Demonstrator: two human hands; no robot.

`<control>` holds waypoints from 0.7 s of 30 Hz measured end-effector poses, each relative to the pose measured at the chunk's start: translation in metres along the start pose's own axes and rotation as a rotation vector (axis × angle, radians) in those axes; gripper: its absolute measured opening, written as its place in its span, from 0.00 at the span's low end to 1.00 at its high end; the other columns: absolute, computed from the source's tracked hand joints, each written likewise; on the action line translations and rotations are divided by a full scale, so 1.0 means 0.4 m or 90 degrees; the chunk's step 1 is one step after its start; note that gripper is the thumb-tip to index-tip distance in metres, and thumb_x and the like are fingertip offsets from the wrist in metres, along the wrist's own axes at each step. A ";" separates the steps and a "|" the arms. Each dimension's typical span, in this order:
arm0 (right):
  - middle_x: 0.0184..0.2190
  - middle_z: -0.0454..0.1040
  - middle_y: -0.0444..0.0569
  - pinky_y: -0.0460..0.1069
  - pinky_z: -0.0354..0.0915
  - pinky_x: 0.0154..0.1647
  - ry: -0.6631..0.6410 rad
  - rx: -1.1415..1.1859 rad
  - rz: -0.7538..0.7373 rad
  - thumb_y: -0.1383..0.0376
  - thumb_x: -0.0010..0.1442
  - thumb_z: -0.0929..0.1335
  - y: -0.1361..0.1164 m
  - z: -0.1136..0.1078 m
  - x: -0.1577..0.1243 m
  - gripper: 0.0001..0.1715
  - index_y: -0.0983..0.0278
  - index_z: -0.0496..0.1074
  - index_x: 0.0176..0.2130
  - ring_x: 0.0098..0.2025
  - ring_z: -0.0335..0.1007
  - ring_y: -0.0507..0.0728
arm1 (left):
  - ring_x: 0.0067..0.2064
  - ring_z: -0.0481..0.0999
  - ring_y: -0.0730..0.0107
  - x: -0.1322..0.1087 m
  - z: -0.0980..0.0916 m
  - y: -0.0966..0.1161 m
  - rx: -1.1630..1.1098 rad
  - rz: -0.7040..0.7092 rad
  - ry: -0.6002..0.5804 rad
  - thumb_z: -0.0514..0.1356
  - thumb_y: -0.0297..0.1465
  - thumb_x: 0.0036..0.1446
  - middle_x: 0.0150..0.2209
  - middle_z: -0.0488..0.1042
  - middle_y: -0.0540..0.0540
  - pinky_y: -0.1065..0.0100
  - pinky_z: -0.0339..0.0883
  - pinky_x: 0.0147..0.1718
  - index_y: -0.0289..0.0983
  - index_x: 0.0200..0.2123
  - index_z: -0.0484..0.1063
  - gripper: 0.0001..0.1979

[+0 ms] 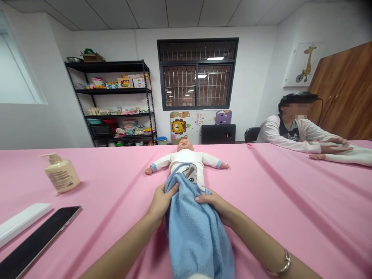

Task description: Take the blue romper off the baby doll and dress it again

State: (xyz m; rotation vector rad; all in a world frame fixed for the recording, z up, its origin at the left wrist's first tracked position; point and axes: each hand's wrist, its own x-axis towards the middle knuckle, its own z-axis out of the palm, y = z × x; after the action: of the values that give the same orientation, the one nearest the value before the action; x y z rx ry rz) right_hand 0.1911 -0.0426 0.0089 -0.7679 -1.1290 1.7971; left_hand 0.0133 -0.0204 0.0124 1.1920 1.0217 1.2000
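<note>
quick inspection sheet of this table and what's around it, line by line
surface: pink cloth covers the table, with folds in it
job's things: baby doll on its back, arms out; blue towel laid over its lower body
clutter: pump bottle, dark tablet and white flat box at the left
grippers: left hand and right hand each clasp a side of the blue towel; bracelet on the right wrist
cables: nothing seen
surroundings: another person seated at the right, hands on a second doll; black shelf of toys, barred window, giraffe picture, wooden door
</note>
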 end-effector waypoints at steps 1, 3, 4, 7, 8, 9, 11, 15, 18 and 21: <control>0.42 0.74 0.51 0.55 0.61 0.51 -0.012 -0.020 -0.005 0.65 0.43 0.72 0.002 0.000 0.001 0.28 0.67 0.68 0.46 0.44 0.70 0.59 | 0.44 0.73 0.58 0.000 0.000 -0.006 -0.006 -0.009 -0.009 0.65 0.43 0.46 0.41 0.75 0.41 0.61 0.65 0.46 0.35 0.46 0.70 0.26; 0.43 0.73 0.51 0.55 0.62 0.51 -0.036 -0.065 -0.017 0.65 0.43 0.73 0.004 -0.002 0.001 0.28 0.66 0.68 0.46 0.45 0.69 0.59 | 0.45 0.73 0.59 -0.003 0.004 -0.014 -0.034 -0.032 -0.045 0.63 0.42 0.48 0.42 0.75 0.42 0.61 0.64 0.48 0.38 0.49 0.68 0.26; 0.44 0.73 0.50 0.55 0.62 0.51 -0.045 -0.088 -0.027 0.65 0.43 0.73 0.004 -0.003 0.000 0.28 0.65 0.68 0.46 0.45 0.69 0.59 | 0.45 0.73 0.60 -0.006 0.007 -0.016 -0.052 -0.042 -0.065 0.63 0.42 0.49 0.43 0.74 0.43 0.61 0.64 0.48 0.39 0.50 0.67 0.25; 0.44 0.72 0.49 0.54 0.62 0.49 -0.053 -0.146 -0.056 0.66 0.42 0.74 0.001 -0.003 -0.005 0.30 0.64 0.68 0.46 0.46 0.68 0.59 | 0.44 0.73 0.60 -0.015 0.014 -0.014 -0.104 -0.056 -0.106 0.61 0.40 0.51 0.44 0.74 0.43 0.62 0.64 0.47 0.39 0.49 0.68 0.22; 0.44 0.72 0.48 0.54 0.62 0.49 -0.055 -0.157 -0.058 0.66 0.41 0.74 0.000 -0.002 -0.006 0.30 0.64 0.68 0.46 0.46 0.68 0.59 | 0.43 0.73 0.60 -0.016 0.015 -0.012 -0.114 -0.063 -0.104 0.61 0.40 0.51 0.44 0.74 0.42 0.61 0.65 0.46 0.37 0.48 0.69 0.21; 0.44 0.72 0.48 0.54 0.62 0.49 -0.058 -0.162 -0.058 0.66 0.41 0.74 0.000 -0.002 -0.006 0.30 0.64 0.69 0.46 0.46 0.68 0.59 | 0.42 0.74 0.60 -0.016 0.015 -0.010 -0.119 -0.073 -0.095 0.60 0.40 0.52 0.42 0.74 0.41 0.61 0.66 0.45 0.36 0.46 0.70 0.20; 0.43 0.73 0.49 0.54 0.62 0.49 -0.047 -0.160 -0.058 0.66 0.42 0.73 0.001 -0.004 -0.003 0.27 0.66 0.70 0.44 0.45 0.68 0.59 | 0.41 0.74 0.60 -0.013 0.013 -0.008 -0.118 -0.093 -0.073 0.59 0.40 0.52 0.40 0.75 0.41 0.62 0.66 0.43 0.33 0.43 0.71 0.19; 0.34 0.74 0.49 0.53 0.62 0.42 0.137 -0.185 -0.118 0.62 0.44 0.71 0.005 -0.028 0.019 0.19 0.68 0.72 0.37 0.38 0.69 0.59 | 0.33 0.73 0.66 -0.005 0.008 -0.016 -0.058 -0.104 -0.020 0.58 0.36 0.50 0.30 0.75 0.46 0.69 0.66 0.34 0.33 0.34 0.71 0.13; 0.28 0.73 0.47 0.53 0.61 0.38 0.296 -0.284 -0.208 0.59 0.46 0.69 0.011 -0.047 0.035 0.16 0.69 0.72 0.32 0.33 0.66 0.58 | 0.28 0.70 0.69 -0.002 0.011 -0.026 -0.033 -0.123 0.038 0.57 0.36 0.49 0.25 0.71 0.49 0.70 0.63 0.29 0.33 0.31 0.69 0.12; 0.32 0.73 0.48 0.53 0.61 0.39 0.258 -0.363 -0.271 0.59 0.50 0.67 0.015 -0.042 0.037 0.14 0.68 0.72 0.33 0.36 0.66 0.58 | 0.32 0.72 0.67 -0.003 0.017 -0.028 -0.052 -0.106 0.018 0.56 0.37 0.50 0.29 0.73 0.47 0.69 0.65 0.33 0.33 0.36 0.69 0.14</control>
State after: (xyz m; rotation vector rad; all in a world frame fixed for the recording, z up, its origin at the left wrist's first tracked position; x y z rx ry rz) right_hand 0.1964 -0.0241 -0.0040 -1.0651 -1.4077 0.9148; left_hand 0.0212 -0.0220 0.0021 1.0099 1.0615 1.1194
